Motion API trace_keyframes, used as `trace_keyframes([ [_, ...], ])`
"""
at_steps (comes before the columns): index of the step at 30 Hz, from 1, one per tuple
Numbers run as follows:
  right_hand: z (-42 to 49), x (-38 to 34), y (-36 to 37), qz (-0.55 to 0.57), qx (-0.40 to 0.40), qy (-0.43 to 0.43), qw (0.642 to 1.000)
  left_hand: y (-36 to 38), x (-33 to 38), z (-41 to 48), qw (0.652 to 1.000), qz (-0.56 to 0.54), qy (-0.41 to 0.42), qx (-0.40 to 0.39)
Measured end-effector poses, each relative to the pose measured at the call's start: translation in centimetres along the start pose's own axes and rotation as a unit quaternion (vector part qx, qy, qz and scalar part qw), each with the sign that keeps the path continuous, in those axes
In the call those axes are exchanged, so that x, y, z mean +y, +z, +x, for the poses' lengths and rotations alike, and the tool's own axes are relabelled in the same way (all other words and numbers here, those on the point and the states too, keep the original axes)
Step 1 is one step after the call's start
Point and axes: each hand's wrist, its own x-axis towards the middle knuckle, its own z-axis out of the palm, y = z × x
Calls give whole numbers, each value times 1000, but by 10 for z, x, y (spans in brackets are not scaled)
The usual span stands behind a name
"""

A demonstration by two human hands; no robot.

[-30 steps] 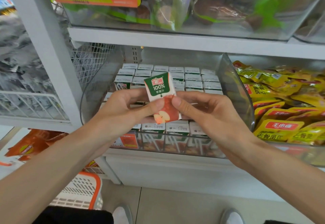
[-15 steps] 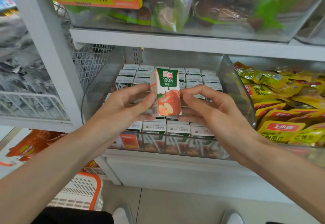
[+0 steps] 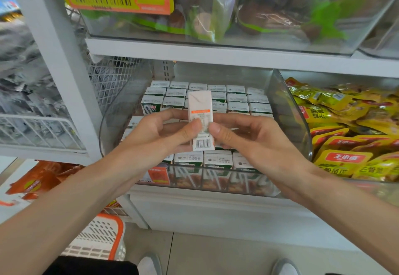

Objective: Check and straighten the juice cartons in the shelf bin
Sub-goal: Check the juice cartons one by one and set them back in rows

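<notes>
One small juice carton (image 3: 199, 110) is held upright above the clear shelf bin (image 3: 287, 123), its white side with an orange strip and barcode turned to me. My left hand (image 3: 159, 134) grips its left edge with the thumb on the face. My right hand (image 3: 254, 143) pinches its right edge, thumb in front. Inside the bin, several rows of juice cartons (image 3: 237, 102) stand with their tops up; a front row (image 3: 218, 160) shows through the bin's clear front wall. My hands hide the middle rows.
A white shelf upright (image 3: 64, 76) and wire mesh divider (image 3: 112, 76) stand left of the bin. Yellow snack packets (image 3: 345, 134) fill the neighbouring bin on the right. The shelf board above (image 3: 216, 56) carries bagged goods. An orange-rimmed basket (image 3: 101, 240) sits on the floor below left.
The carton was turned in my hands: its green and red apple front faced me earlier, now its white barcode side does. Both hands stayed on it.
</notes>
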Motion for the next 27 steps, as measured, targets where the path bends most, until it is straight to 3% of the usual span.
trace_keyframes([
  [5, -1, 2, -3, 55, 34, -10, 998, -2, -2, 2, 999, -31, 6, 19],
  [11, -1, 2, -3, 59, 27, -38, 997, -4, -4, 3, 999, 7, 17, 42],
  [16, -2, 0, -1, 44, 0, -17, 999, -1, -2, 1, 1000, 20, 13, 4],
  [22, 1, 3, -2, -3, 18, 12, 1000, -4, -1, 0, 1000, 21, 6, 19],
  [27, 5, 4, -1, 47, 49, 25, 997, -5, -1, 1, 1000, -11, -7, 18],
])
